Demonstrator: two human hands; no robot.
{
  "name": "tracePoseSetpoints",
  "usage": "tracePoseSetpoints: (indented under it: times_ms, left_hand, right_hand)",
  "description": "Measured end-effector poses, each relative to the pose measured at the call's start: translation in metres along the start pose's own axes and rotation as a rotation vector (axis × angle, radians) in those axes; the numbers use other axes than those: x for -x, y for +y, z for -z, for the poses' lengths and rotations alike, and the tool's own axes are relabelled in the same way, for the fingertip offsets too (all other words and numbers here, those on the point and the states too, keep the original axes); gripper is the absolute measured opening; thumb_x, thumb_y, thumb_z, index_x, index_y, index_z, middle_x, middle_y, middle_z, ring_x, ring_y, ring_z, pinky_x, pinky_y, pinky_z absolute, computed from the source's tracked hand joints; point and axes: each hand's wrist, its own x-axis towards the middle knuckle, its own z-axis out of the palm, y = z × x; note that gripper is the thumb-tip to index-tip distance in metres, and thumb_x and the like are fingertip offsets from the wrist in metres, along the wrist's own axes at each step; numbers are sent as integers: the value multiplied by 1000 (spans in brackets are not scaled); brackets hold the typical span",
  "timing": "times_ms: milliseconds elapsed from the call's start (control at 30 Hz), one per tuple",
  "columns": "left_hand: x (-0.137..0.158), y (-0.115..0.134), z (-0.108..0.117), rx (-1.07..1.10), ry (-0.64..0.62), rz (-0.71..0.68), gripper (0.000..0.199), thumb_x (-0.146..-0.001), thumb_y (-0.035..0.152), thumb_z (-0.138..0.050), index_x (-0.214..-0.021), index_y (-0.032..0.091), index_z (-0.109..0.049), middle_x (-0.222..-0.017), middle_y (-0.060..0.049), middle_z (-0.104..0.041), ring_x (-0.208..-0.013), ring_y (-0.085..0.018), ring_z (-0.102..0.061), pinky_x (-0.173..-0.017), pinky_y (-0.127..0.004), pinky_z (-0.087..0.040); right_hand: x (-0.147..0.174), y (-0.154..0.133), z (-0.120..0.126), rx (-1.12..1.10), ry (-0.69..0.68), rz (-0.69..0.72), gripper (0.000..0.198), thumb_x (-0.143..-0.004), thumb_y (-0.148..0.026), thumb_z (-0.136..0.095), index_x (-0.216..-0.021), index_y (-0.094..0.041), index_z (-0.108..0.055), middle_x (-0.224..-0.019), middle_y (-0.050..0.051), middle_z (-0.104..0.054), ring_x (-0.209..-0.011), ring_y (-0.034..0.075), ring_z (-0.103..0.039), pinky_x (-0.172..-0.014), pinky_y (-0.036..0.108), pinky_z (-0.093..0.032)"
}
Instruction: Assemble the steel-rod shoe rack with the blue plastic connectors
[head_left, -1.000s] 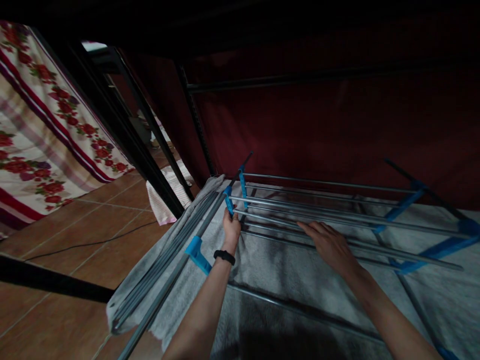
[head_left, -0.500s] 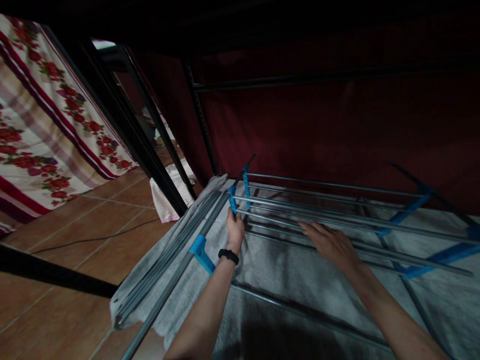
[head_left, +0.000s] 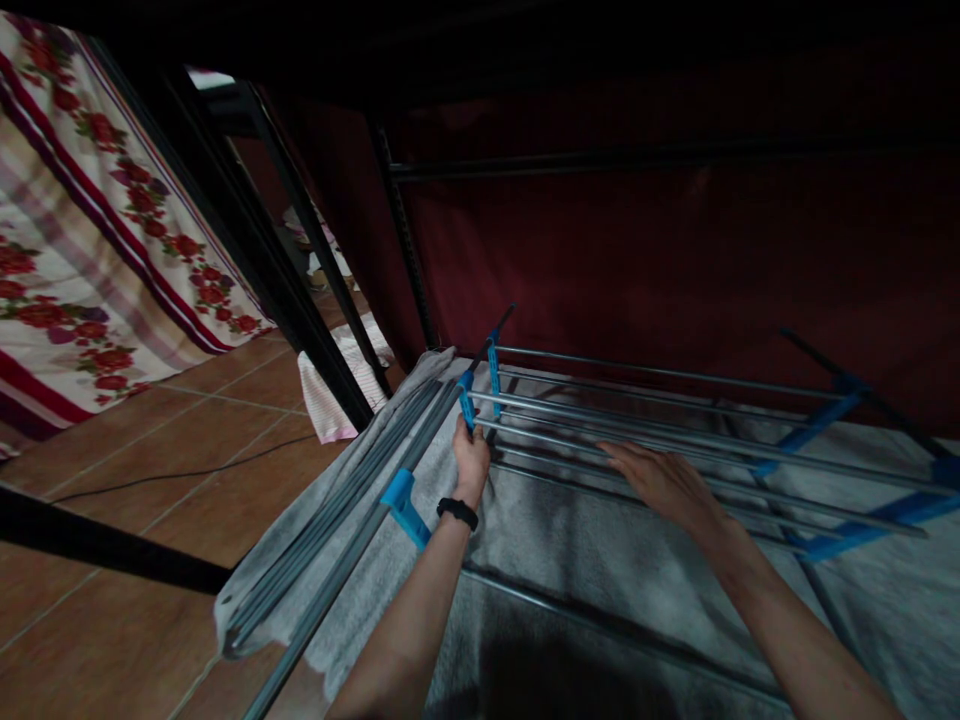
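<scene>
My left hand (head_left: pixel 471 462), with a dark band at the wrist, has its fingers closed around the lower part of a blue plastic bracket (head_left: pixel 466 394). That bracket sits on a grey tube (head_left: pixel 352 545) at the left side of a partly assembled rod rack. A thin metal rod (head_left: pixel 544 434) runs from this bracket to the right. Over the rod lies my right hand (head_left: pixel 660 485), palm down, with the fingers together and the thumb hidden; it grips the rod. The rod's free right end passes over a blue arm (head_left: pixel 862 525) of the rack.
Under the rack lies a grey cloth (head_left: pixel 555 535). Several loose rods (head_left: pixel 330 510) lie bundled at its left edge. Another blue bracket (head_left: pixel 405 508) is nearer me on the tube. Black frame posts (head_left: pixel 300 300) stand left, before a floral curtain (head_left: pixel 112 220). A cable (head_left: pixel 195 470) crosses the tiled floor.
The rod in my right hand has slid slightly left, its right end now further in. My left hand has stayed at the bracket. The view has shifted a little.
</scene>
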Motion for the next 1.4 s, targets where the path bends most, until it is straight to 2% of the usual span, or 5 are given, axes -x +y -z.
tracePoseSetpoints:
  times_ms: [167, 300, 467, 967, 1400]
  left_hand:
    - [0, 0, 1, -3, -6, -22, 26, -84, 12, -56, -108, 20, -64, -110, -9, -71, -108, -23, -66, -105, -38, -48]
    - [-1, -2, 2, -10, -17, -33, 27, -84, 12, -55, -108, 20, -64, -113, -10, -71, -110, -24, -65, -107, -40, -47]
    - [-1, -2, 2, -12, -24, -45, 26, -84, 13, -55, -107, 20, -64, -110, -10, -71, -110, -25, -65, -108, -41, -46]
    - [0, 2, -2, 32, 23, -10, 20, -82, 12, -58, -99, 21, -66, -99, -8, -72, -101, -24, -66, -104, -39, -50]
    - [0, 7, -1, 26, 18, -2, 21, -80, 15, -59, -99, 22, -63, -100, -8, -71, -103, -24, -66, -105, -40, -50]
  right_hand:
    - [-3, 4, -4, -68, -2, 15, 44, -104, -28, -40, -143, -32, -60, -133, 4, -72, -113, 21, -72, -87, 35, -60]
    - [2, -1, -11, 42, 65, -6, 44, -105, -25, -40, -145, -26, -57, -125, 7, -75, -107, 22, -73, -83, 36, -58]
    - [7, -13, -15, 149, 163, -17, 33, -105, -29, -45, -130, -23, -66, -113, 7, -76, -94, 20, -73, -79, 32, -54]
    - [-8, -8, 4, 161, 24, -9, 36, -109, -34, -34, -121, -28, -68, -114, 3, -77, -87, 18, -74, -57, 28, -41]
    - [-12, -6, 2, 25, -28, -30, 35, -107, -32, -37, -124, -28, -67, -120, 4, -76, -99, 20, -73, -70, 28, -50]
